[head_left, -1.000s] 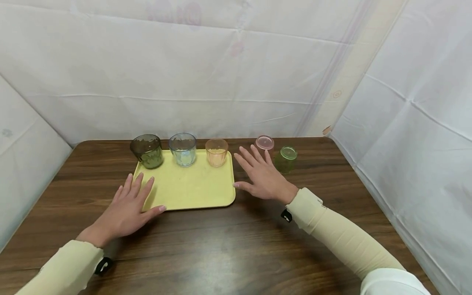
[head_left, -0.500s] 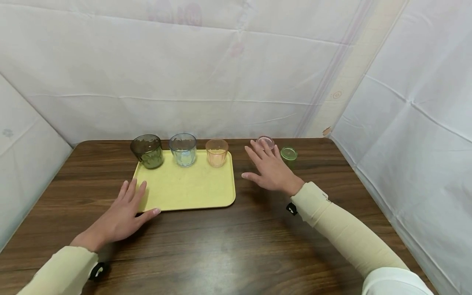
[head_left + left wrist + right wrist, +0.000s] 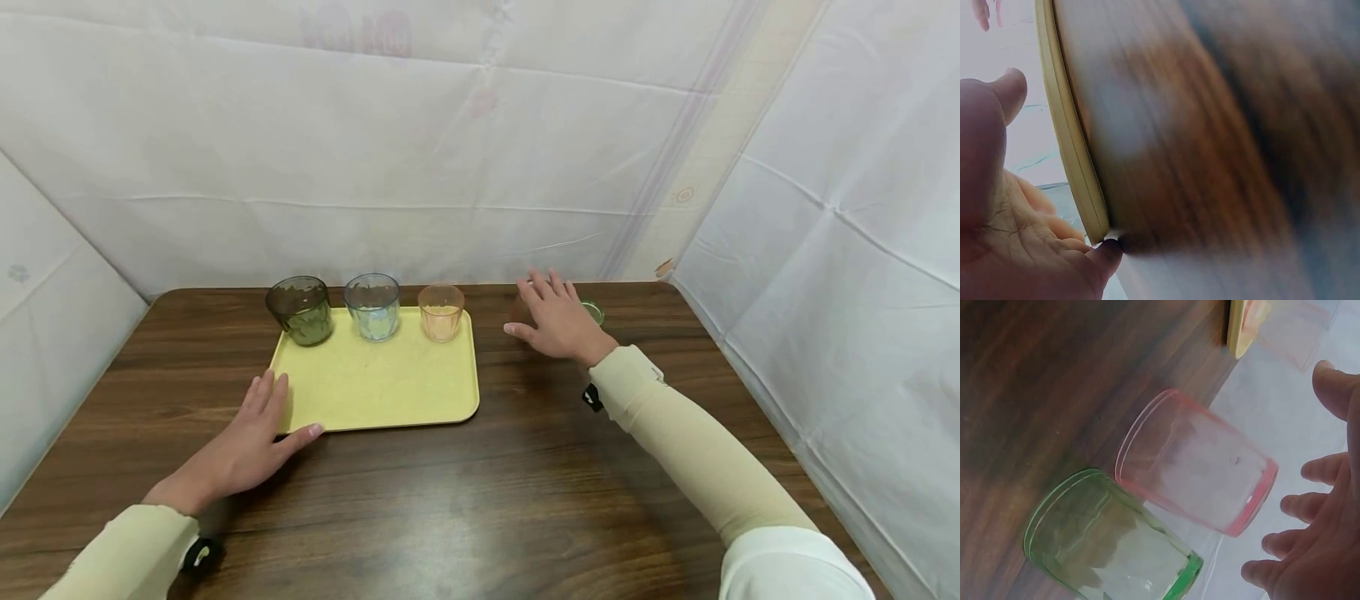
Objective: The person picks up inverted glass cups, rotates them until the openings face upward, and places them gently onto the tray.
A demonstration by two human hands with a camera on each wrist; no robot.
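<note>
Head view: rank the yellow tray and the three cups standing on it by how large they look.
1. yellow tray, clearly largest.
2. dark green cup and clear blue cup: the green looks slightly wider, but they are too alike to rank.
3. orange cup, smallest.
All three cups stand along the tray's far edge, at similar distance.

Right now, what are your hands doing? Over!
Right hand open, reaching over pink cup, not gripping. Left hand open, touching yellow tray corner. Green cup close beside pink.

Five cups; one tray; one table.
</note>
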